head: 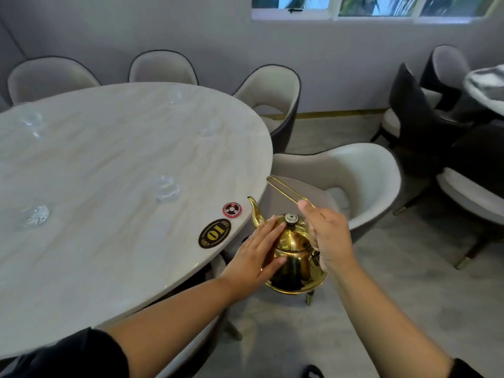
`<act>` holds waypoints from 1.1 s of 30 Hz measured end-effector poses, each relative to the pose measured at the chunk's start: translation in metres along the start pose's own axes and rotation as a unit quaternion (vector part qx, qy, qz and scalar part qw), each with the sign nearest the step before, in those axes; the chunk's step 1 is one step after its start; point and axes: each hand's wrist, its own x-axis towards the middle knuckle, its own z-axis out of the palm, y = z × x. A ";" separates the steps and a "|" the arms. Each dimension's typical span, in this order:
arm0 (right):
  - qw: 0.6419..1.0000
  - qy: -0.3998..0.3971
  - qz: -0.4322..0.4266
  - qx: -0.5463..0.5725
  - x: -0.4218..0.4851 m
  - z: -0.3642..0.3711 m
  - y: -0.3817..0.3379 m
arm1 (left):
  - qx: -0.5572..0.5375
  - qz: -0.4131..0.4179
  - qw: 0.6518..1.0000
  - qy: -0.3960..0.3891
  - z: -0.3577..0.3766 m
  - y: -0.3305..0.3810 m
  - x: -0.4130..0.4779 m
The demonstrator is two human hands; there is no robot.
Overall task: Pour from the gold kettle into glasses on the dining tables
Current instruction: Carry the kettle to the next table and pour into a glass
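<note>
The right hand has a closed grip on the thin wire handle of the kettle, thumb up along the wire, and holds the kettle in the air just off the bench edge, above the floor. The left hand lies flat and open against the kettle's lid and near side, fingers spread toward the spout, gripping nothing. The spout points at the bench, close to its rim.

One kettle. Five clear glasses show on the bench, all blurred: one near the front, one at the left front, one far left, one at the far edge, one toward the right rim. Whether any holds liquid I cannot tell.

Between kettle and nearest glass lie two flat items: an oval black plaque marked 10 and a round red disc. A pale chair stands right behind the kettle; three more line the far side, and dark chairs stand at right.
</note>
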 end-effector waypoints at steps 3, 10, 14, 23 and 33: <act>1.000 0.006 0.007 -0.006 0.007 -0.030 -0.004 | -0.003 0.007 1.000 0.000 0.018 0.014 0.018; 1.000 -0.027 0.007 -0.016 0.057 -0.105 -0.022 | -0.007 0.007 0.998 0.070 0.072 0.050 0.084; 0.998 -0.054 -0.008 -0.021 0.094 -0.143 -0.030 | -0.004 -0.004 0.994 0.114 0.098 0.069 0.130; 0.996 -0.084 0.008 -0.004 0.188 -0.191 -0.036 | 0.011 -0.043 0.992 0.114 0.114 0.076 0.226; 0.991 -0.133 -0.003 -0.014 0.306 -0.203 -0.033 | -0.022 -0.081 0.981 0.174 0.119 0.048 0.331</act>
